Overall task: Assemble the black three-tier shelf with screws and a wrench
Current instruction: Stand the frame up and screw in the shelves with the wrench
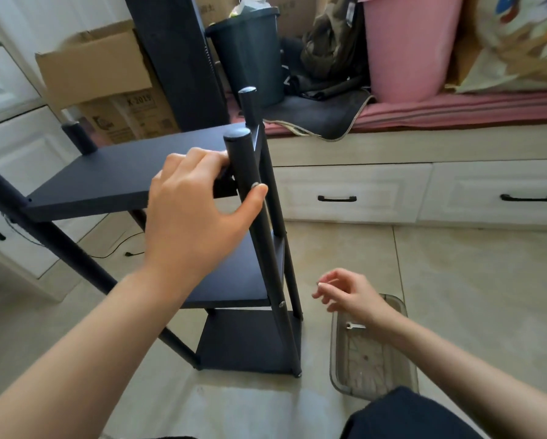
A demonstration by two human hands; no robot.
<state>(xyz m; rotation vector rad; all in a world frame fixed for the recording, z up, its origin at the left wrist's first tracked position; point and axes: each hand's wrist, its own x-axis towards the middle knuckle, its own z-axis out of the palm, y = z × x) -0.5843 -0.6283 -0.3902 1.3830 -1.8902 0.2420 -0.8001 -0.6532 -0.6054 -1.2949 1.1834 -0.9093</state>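
— Shelf stands on the floor; left hand grips its front post, thumb by a screw.
— And the right hand?
— Empty, fingers loosely curled over the tray holding the wrench. Frame seems stiff, light; hold posts.

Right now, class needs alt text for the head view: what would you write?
A person's left hand grips the front post of a black three-tier shelf, thumb by a screw. The right hand hovers empty over a clear tray holding a small wrench.
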